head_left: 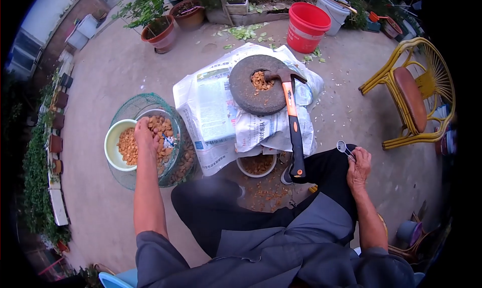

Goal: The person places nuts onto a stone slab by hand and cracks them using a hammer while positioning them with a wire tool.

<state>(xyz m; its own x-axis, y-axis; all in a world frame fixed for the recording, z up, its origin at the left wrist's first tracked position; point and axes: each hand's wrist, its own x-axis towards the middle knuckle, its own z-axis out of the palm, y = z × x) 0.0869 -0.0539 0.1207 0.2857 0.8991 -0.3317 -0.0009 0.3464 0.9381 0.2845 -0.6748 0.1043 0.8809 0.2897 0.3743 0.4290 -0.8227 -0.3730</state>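
My left hand [145,135] reaches down over the bowls at the left, at the edge of the bowl of whole nuts [159,122]; its fingertips are hidden. Beside it, a pale green bowl [111,148] holds shelled kernels [128,146]. Both bowls rest on a green net [120,178] with more nuts. My right hand [359,166] rests by my right knee, closed on a small wire tool with a coiled head [342,146]. A round stone [251,100] with kernel pieces in its hollow sits on newspaper, and a hammer [294,132] lies across its right side.
Newspaper [211,112] covers the support under the stone. Below it stands a bowl of shells [257,173], with shell bits on the ground. A red bucket [307,29] and potted plants [159,34] stand beyond. A yellow chair [411,95] is at the right.
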